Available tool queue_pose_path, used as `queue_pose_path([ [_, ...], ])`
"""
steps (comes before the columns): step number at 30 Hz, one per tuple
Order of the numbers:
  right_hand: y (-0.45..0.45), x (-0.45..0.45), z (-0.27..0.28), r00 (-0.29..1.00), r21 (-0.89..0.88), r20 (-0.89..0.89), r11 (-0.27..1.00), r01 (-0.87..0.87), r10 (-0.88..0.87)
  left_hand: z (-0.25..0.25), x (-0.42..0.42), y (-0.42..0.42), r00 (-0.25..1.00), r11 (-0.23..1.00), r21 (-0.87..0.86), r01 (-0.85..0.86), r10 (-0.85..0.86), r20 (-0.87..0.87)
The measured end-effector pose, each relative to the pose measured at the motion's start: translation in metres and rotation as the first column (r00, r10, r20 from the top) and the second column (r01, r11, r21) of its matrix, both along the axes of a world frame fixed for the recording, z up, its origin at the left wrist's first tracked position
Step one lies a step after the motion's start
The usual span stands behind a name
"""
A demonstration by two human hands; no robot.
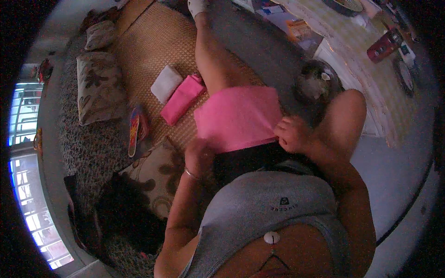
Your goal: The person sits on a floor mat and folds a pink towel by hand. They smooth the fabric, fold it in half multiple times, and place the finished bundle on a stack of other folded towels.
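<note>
A pink cloth (pixel 240 114) lies spread over my lap, across the thigh and the black shorts. At its near right corner, my right hand (pixel 293 135) has its bent fingers closed on the edge. My left hand (pixel 200 156), with a bracelet on the wrist, grips the near left corner; its fingertips are blurred and partly in shadow. Beyond the left hand, a folded bright pink cloth (pixel 183 100) rests on the woven mat (pixel 163 34). A folded white cloth (pixel 166 84) sits right beside it.
Patterned cushions (pixel 100 88) line the grey sofa cover (pixel 100 146) at left. A colourful flat item (pixel 135 132) lies near them. On the right are a round bin-like container (pixel 314 81) and a table with a checked cloth (pixel 386 93), holding a dark red cup (pixel 382 47).
</note>
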State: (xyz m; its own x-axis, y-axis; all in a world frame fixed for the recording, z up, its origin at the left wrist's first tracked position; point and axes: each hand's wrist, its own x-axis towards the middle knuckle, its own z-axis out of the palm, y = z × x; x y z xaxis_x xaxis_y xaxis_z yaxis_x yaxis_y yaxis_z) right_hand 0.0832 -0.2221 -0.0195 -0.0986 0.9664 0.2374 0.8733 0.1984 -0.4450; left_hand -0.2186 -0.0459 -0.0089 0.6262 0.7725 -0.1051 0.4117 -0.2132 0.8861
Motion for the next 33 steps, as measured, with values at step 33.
queue_pose_path([
  [33, 0.062, 0.024, -0.124, 0.005, -0.594, -0.798, 0.787, 0.166, -0.603, -0.106, 0.062, 0.136, 0.844, 0.845, 0.415, 0.338, -0.077, -0.53],
])
